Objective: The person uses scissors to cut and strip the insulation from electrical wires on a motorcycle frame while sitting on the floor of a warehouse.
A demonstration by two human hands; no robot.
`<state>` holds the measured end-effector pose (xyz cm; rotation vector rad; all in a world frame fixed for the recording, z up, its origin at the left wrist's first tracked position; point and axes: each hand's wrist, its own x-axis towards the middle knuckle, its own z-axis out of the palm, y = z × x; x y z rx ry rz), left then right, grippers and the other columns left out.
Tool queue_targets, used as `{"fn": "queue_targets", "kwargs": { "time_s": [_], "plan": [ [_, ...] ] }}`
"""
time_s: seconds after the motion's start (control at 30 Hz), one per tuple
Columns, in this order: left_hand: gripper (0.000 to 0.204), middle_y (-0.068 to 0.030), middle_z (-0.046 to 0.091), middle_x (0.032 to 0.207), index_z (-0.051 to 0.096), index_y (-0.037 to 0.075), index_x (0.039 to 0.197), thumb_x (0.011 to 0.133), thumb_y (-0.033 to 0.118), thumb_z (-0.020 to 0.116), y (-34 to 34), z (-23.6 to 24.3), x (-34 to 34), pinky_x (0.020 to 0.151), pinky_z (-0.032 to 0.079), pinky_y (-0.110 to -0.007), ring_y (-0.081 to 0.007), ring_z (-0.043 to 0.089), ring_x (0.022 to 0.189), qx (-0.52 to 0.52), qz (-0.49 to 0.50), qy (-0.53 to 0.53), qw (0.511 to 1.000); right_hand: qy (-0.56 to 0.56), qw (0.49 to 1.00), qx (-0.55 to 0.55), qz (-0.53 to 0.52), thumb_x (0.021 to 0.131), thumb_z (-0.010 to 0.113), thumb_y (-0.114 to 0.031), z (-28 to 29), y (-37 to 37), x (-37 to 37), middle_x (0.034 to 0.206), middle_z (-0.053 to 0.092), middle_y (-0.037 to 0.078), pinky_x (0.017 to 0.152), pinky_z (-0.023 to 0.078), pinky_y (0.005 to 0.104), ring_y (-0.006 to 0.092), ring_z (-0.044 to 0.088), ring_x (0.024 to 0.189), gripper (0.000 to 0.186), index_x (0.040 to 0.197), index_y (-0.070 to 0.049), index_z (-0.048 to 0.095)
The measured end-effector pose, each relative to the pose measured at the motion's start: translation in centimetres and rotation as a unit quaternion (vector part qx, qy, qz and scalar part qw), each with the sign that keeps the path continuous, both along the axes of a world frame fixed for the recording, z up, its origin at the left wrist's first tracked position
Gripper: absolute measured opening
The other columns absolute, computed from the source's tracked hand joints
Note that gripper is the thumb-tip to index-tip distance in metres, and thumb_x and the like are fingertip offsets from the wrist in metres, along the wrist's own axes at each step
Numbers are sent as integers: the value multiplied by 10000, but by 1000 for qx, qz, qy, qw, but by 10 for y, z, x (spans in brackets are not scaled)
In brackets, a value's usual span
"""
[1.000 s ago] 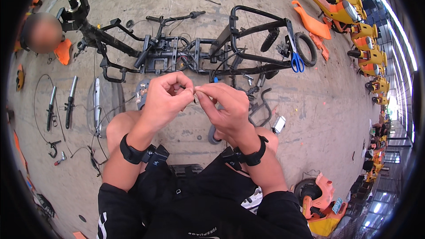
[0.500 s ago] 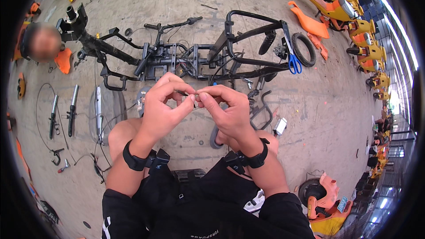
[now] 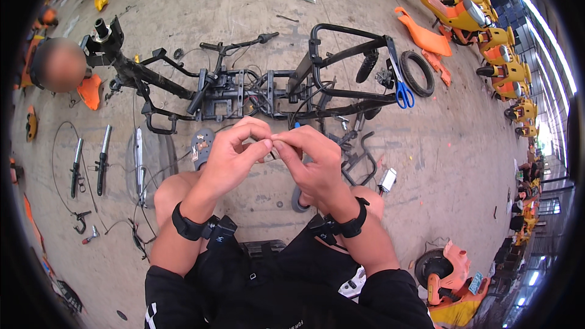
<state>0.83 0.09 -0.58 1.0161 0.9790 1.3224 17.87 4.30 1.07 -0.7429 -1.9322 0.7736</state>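
Note:
My left hand (image 3: 236,152) and my right hand (image 3: 314,157) meet fingertip to fingertip above the floor, between my knees. Thumb and forefinger of each are pinched together. Whatever lies in the pinch is small and mostly covered by the fingers; a short dark, thin bit shows just under the fingertips, too small to name. Beyond the hands lies a black scooter frame (image 3: 161,80) with loose cables about its middle. Blue-handled scissors (image 3: 402,88) are at the frame's right end, well apart from both hands.
Two fork legs (image 3: 103,158), a cable and a brake lever (image 3: 81,222) lie at left. A tyre (image 3: 418,73), orange panels (image 3: 426,35) and a white box (image 3: 388,180) are to the right. Yellow scooters (image 3: 451,0) stand far right; another person (image 3: 60,66) is at far left.
My two hands' fingertips have come closer together, covering more of the small thing between them. The view has tilted slightly, and the frame's left end sits lower.

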Motion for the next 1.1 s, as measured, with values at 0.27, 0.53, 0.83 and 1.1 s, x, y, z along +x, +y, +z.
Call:
{"fn": "queue_targets", "kwargs": {
  "time_s": [0.27, 0.53, 0.83, 1.1],
  "plan": [
    [93, -97, 639, 864, 605, -40, 938, 895, 15, 543, -1, -6, -2, 730, 519, -317, -169, 627, 770, -49, -55, -100, 992, 16, 999, 23, 25, 794, 698, 10, 3, 2, -1, 778, 662, 79, 508, 486, 273, 186, 630, 628, 138, 926, -34, 693],
    [78, -87, 641, 798, 595, -20, 905, 867, -15, 527, -3, -5, -2, 595, 505, -278, -146, 611, 660, -92, -73, -170, 978, 6, 997, 61, 40, 757, 716, 49, 3, 4, 1, 800, 677, 93, 575, 512, 279, 204, 658, 677, 182, 916, -39, 709],
    [111, -73, 680, 759, 678, -40, 897, 837, -6, 591, -5, -3, 4, 549, 443, -204, -65, 577, 635, -85, -19, -89, 992, 26, 998, 45, 23, 754, 688, 76, -2, 1, -1, 772, 668, 102, 577, 503, 283, 212, 645, 663, 140, 863, -11, 683],
    [148, -90, 696, 795, 686, -58, 917, 823, -20, 579, -7, -3, 1, 568, 453, -195, -66, 594, 662, -81, -17, -66, 994, 20, 999, 41, 18, 751, 676, 81, -1, 1, -2, 759, 667, 99, 575, 496, 281, 212, 642, 658, 136, 852, -10, 683]
  ]
}}
